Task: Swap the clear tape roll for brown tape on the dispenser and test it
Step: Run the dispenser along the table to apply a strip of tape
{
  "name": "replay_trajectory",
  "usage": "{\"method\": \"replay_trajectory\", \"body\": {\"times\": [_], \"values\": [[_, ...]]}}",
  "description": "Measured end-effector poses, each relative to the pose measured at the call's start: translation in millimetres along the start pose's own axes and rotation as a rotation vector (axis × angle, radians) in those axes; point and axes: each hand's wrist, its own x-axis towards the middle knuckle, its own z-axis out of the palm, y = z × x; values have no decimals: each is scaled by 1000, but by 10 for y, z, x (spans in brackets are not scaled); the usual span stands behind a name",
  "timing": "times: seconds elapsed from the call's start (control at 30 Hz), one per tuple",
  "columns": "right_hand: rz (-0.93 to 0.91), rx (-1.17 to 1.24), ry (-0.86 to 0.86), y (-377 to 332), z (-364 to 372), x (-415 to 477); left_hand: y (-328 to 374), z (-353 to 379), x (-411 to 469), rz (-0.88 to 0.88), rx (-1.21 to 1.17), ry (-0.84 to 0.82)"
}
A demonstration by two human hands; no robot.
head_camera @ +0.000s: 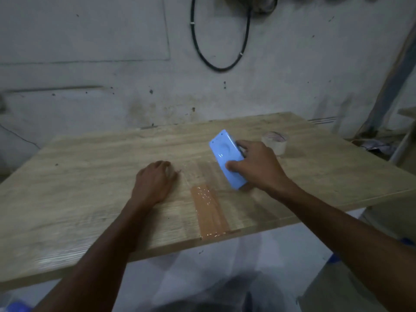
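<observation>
Biggest risk from here, probably: the strip gets torn crooked or lifted back off the wood if the dispenser is tilted or yanked sideways, since it's only being held by its edges. The right hand's fingers (242, 145) are curled over the far edge of the blue tape dispenser (225, 154) and the thumb is pressed against the near edge, so it's clamped around the body by the right hand (258, 170), with its lower end down on the board. The left hand's fingers (167, 167) are bent, tips seemingly set on the wood, and nothing is seen held in them. Whether a tape end is being pinned under the left hand (154, 180) can't be told from the blur. The roll inside the dispenser isn't visible either. A brown tape strip (208, 210) is laid flat from just below the dispenser to the near edge of the wooden table (90, 176), shiny and a bit wrinkled, so the test looks mostly done. The clear tape roll (275, 143) is parked just behind the right hand, off the dispenser. A black cable loop (219, 52) is hung on the wall behind.
</observation>
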Motion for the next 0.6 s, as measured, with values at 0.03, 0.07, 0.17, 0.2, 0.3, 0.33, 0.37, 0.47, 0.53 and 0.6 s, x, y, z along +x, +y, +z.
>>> {"method": "replay_trajectory", "body": {"times": [0.03, 0.07, 0.17, 0.2, 0.3, 0.33, 0.37, 0.47, 0.53, 0.6], "values": [[-59, -92, 37, 36, 88, 107, 13, 7, -3, 6, 11, -1], [-116, -166, 57, 87, 183, 204, 20, 10, -2, 4, 20, -1], [-264, -371, 76, 206, 444, 375, 40, 7, -1, -26, 29, -10], [-297, -405, 85, 257, 518, 411, 53, 6, 1, -32, 33, -11], [-356, -437, 117, 340, 675, 470, 73, 11, -3, -42, 23, -17], [-364, -438, 133, 358, 718, 512, 53, 14, 6, -44, 25, -18], [-352, -460, 136, 367, 737, 541, 50, 22, 6, -47, 24, -21], [-294, -534, 145, 393, 819, 624, 23, 38, 33, -71, 29, -37], [-289, -625, 170, 428, 880, 616, 15, 51, 44, -88, 36, -51], [-314, -676, 237, 492, 917, 594, 3, 66, 55, -101, 35, -62]]}}
